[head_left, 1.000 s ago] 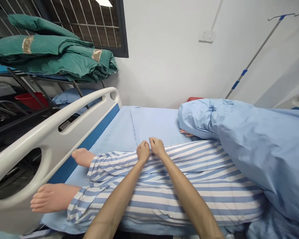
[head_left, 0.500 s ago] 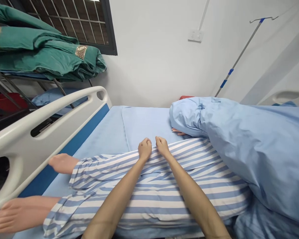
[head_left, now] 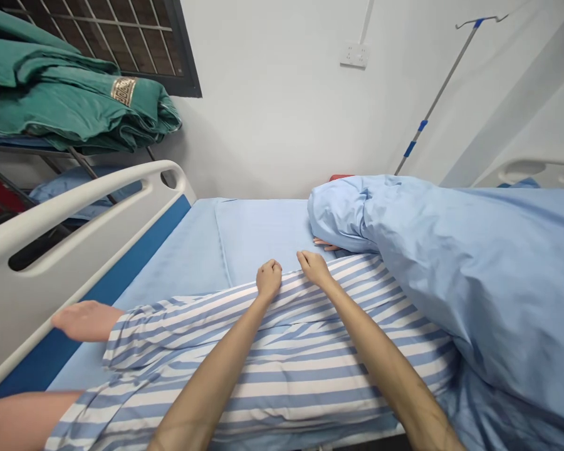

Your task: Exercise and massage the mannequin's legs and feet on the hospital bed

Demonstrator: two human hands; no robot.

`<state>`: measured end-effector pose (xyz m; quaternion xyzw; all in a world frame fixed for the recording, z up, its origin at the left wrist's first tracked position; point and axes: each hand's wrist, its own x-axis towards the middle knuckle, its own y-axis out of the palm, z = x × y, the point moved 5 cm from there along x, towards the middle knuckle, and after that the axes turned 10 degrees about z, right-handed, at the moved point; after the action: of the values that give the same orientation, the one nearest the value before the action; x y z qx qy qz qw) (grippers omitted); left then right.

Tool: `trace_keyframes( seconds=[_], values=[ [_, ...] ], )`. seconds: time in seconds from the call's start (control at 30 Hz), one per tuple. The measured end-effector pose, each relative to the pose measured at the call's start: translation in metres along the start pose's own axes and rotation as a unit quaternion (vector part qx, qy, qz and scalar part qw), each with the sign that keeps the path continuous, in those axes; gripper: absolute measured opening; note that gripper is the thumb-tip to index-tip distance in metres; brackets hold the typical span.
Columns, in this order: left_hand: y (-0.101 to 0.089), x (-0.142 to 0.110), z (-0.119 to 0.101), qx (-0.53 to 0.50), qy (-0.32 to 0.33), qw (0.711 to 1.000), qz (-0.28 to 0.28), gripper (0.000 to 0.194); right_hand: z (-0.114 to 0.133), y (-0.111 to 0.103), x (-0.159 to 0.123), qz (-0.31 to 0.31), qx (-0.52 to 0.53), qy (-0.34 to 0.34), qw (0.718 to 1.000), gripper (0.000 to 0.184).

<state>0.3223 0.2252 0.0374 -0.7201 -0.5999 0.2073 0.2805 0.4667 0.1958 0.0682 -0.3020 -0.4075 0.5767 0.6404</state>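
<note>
Pants (head_left: 301, 379): L hand (head_left: 269, 279), R hand (head_left: 314, 267) farther apart now.

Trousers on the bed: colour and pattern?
The trousers have blue and white stripes; seen in the head view, the only one.

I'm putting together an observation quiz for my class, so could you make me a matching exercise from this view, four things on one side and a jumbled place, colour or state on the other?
1. Left hand
2. Striped trousers
3. Green bundle
4. Metal pole

A. Hooks at the top
B. Blue and white
C. Upper left of the view
D. Curled closed

Pairs: 1-D, 2-B, 3-C, 4-A
</note>
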Motion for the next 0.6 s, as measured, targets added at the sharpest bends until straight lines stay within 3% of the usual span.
trace_keyframes(
  seconds=[0.17, 0.3, 0.6],
  values=[
    [0.018, 0.009, -0.037, -0.087, 0.040, 0.995, 0.004, 0.026, -0.023, -0.001, -0.005, -0.046, 0.104, 0.021, 0.993, 0.041],
    [0.050, 0.010, -0.065, -0.034, 0.035, 0.997, 0.060, 0.026, -0.036, -0.012, -0.005, -0.104, 0.150, 0.032, 0.983, 0.042],
    [0.077, 0.013, -0.093, -0.031, 0.046, 0.996, 0.071, 0.026, -0.070, -0.034, -0.009, -0.180, 0.190, 0.079, 0.962, 0.043]
  ],
)
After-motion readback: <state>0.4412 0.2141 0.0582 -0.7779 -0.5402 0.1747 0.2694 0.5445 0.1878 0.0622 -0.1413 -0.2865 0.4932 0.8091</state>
